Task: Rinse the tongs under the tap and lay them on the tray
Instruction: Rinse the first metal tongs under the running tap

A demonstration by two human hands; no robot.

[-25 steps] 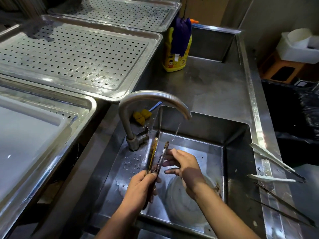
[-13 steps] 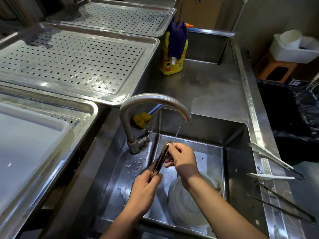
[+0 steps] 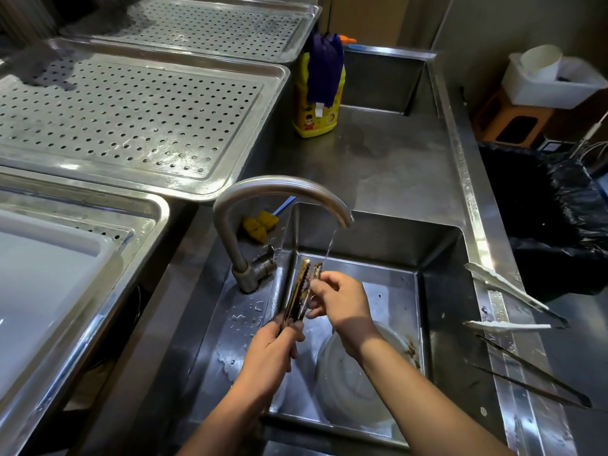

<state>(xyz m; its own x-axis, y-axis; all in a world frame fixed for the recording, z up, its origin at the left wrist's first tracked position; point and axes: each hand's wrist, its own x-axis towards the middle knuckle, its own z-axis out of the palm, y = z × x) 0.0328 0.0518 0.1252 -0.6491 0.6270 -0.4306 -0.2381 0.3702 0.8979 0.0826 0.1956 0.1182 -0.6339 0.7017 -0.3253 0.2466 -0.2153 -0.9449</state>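
Tongs [image 3: 301, 289] just under the tap [image 3: 279, 192] spout, handle end buried inside the gripping left hand [image 3: 273, 353]; right hand [image 3: 342, 301] pinches one arm near the tips, fingertips hard to make out

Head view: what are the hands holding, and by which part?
The tongs: left hand grips the handle end, right hand pinches one arm near the tips.

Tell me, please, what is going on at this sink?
A person is rinsing a pair of tongs under the running tap, over the sink. The left hand holds their handle end, while the right hand pinches one arm near the tips, right by the water stream. The perforated tray holds no tongs yet. Spare tongs lie across the sink's right rim.
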